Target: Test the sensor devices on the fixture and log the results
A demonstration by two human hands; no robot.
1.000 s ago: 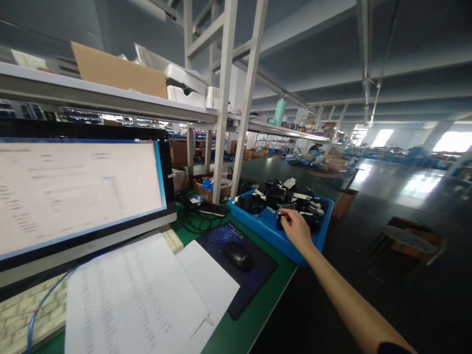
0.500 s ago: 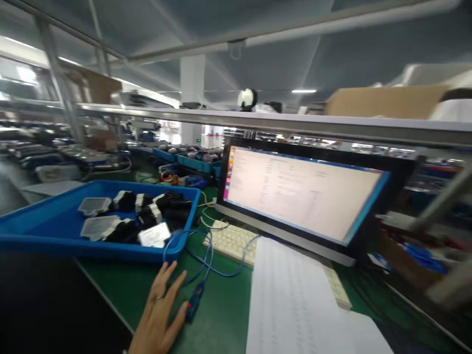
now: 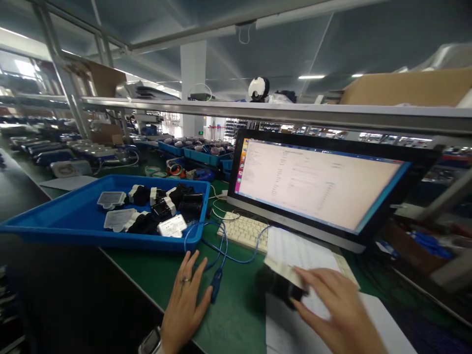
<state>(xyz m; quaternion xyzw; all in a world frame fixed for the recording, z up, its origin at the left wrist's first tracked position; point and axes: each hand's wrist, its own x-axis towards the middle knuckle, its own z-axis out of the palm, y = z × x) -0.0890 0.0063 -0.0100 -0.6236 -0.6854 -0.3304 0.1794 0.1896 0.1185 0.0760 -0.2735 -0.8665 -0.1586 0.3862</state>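
Observation:
My left hand [image 3: 188, 300] rests on the green tabletop with its fingers spread, holding nothing. Beside its thumb lies the dark blue connector [image 3: 217, 284] of a blue cable [image 3: 236, 260], which loops up over the tray's corner. In my right hand [image 3: 335, 305], between thumb and fingers, is a boxy black device with a white top [image 3: 282, 278], smeared by motion. It is held above printed paper sheets [image 3: 295, 246]. To the left stands a blue tray [image 3: 70, 216] with several black-and-white devices [image 3: 164, 209], clear plastic covers [image 3: 111, 199] and a white labelled piece [image 3: 172, 226].
A monitor [image 3: 317, 184] with a lit screen stands behind a cream keyboard [image 3: 243, 231], partly under the paper. A shelf [image 3: 228, 109] crosses above, bearing a cardboard box [image 3: 409, 88]. More blue trays [image 3: 206, 155] stand farther back. A carton with blue items [image 3: 429, 246] is at the right.
My right hand has come into view from the right with the black-and-white device. The view has shifted slightly. The red light on the connector no longer shows; my left hand stays beside it.

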